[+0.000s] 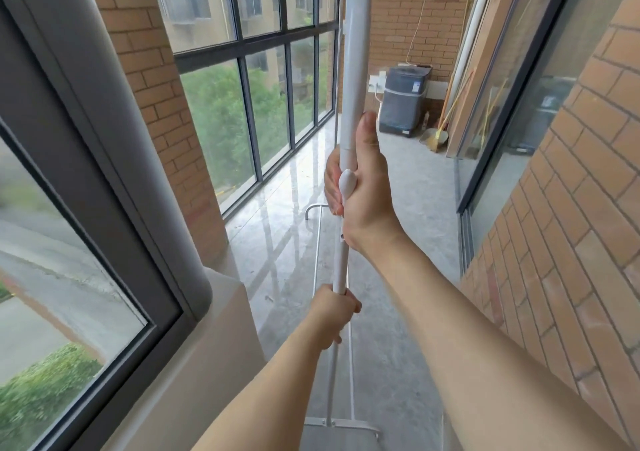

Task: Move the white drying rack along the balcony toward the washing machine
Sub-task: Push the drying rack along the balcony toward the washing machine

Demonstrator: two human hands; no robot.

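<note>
The white drying rack (354, 69) rises as a near-upright pole through the middle of the view, its base bars resting on the floor below. My right hand (360, 187) is wrapped around the pole at mid height, thumb pointing up along it, over a white knob. My left hand (334, 315) grips the thinner lower tube. The washing machine (403, 100), dark grey with a cover, stands at the far end of the balcony against the brick wall.
Tall windows (263, 104) and a brick pillar (156, 104) run along the left. A brick wall (571, 225) with a glass door lines the right. A broom and dustpan (434, 138) lean beside the washing machine. The shiny floor (398, 180) stretches ahead.
</note>
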